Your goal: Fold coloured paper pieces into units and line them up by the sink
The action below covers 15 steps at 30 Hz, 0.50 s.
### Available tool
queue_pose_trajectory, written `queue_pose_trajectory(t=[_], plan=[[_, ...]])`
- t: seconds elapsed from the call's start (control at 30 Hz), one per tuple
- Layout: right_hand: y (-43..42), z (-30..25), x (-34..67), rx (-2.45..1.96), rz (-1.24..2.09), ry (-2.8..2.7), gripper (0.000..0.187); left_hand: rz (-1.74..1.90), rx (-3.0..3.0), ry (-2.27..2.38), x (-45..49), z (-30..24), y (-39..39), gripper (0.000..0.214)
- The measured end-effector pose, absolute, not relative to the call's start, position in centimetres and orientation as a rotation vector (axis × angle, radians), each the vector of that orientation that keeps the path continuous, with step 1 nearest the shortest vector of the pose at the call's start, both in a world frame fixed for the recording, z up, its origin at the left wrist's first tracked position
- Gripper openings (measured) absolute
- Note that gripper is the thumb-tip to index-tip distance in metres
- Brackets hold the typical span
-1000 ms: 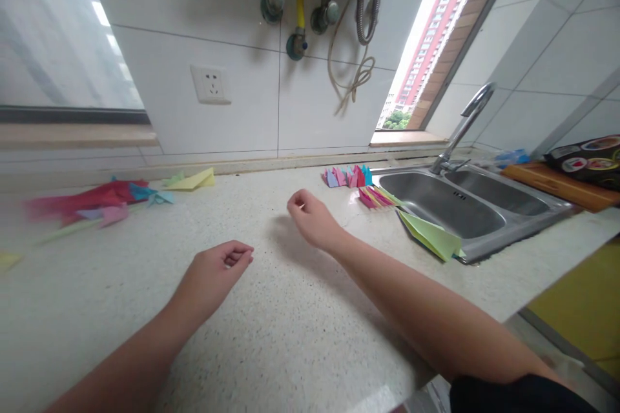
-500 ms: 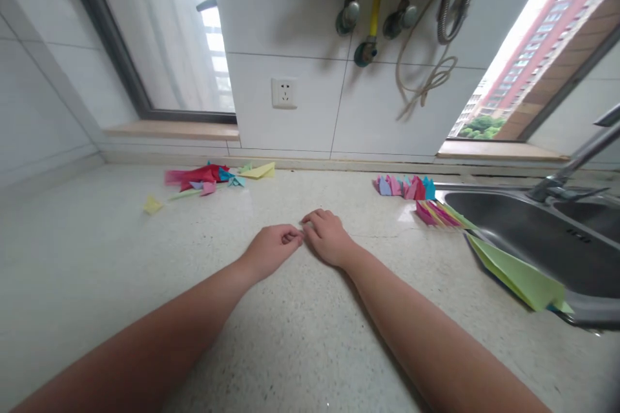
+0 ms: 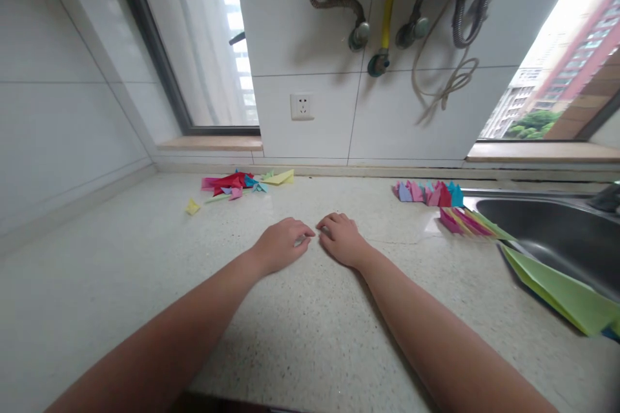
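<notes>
Left hand: the person's bare left hand [image 3: 283, 244] is bent in a loose curve, a gap between thumb and fingers, with nothing seen in it.
Right hand: the bare right hand [image 3: 341, 239] is just beside it, not touching, fingers loosely bent and parted from the thumb; no object shows in it.
Countertop: both hands are at the pale speckled stone counter [image 3: 290, 335]; whether the fingertips press on it cannot be told.
Folded paper: a heap of red, pink and blue folded paper [image 3: 232, 182] lies beyond the left hand; a row of pink, lilac, red and blue folded-paper pieces [image 3: 429, 193] stands beyond the right.
Sink-side risk: the large pale green folded-paper plane [image 3: 557, 287] lies along the stainless steel sink [image 3: 527, 213]; a sideways swing of the right forearm could tip it in.
Row risk: being light, the row could probably topple if brushed.
Count, hands: two.
Count, single pieces: one large green plane, one small yellow folded square [image 3: 192, 207], one pale yellow pointed fold [image 3: 281, 177].
Count, groups: one heap, one row, one magenta-and-yellow paper stack [image 3: 465, 222]; overlap hides their exact numbers.
Count, wall: one white socket [image 3: 301, 106].
</notes>
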State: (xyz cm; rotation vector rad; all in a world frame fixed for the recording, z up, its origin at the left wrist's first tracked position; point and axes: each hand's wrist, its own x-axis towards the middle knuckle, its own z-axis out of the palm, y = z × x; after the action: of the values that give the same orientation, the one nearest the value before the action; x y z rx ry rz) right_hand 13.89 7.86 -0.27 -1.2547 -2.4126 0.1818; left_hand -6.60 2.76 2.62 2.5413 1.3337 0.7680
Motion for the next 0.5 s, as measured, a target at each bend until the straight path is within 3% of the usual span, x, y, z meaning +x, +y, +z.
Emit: queue_pose_trajectory(t=[0.27, 0.5], plan=[[8.5, -0.5, 13.7, -1.258, 0.203, -2.397, 0.023, 0.774, 2.266, 2.195, -18.5, 4.3, 8.0, 0.033], [8.8, -0.6, 13.4, -1.282, 0.181, -2.371, 0.022, 0.807, 1.665, 2.733, -30.8, 2.2, 6.7, 0.066]])
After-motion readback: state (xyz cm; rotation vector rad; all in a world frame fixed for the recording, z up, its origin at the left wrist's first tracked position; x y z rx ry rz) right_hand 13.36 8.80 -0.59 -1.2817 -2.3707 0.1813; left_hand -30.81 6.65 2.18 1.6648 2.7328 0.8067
